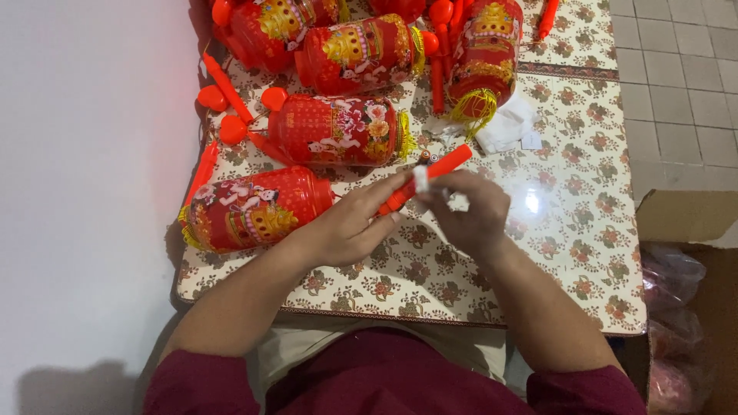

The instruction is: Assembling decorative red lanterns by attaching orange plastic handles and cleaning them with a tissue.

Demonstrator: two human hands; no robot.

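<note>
Maroon sleeves (201,383) nearest; left hand (347,224) grips red stick (427,177), right hand (470,213) pinches white strip (420,178) on it, above floral surface (584,253); red lanterns (338,129) beyond.

Both forearms angled inward, bare below rolled sleeves; left hand (350,223) and right hand (469,211) close together, fingers curled in a pinching grip.

**Red stick with a white strip, held in both hands**

A slim red plastic stick (423,178) slants up to the right between the left hand (350,223) and the right hand (470,214). A small white paper strip (420,178) wraps its middle, just above the right hand's fingers.
</note>
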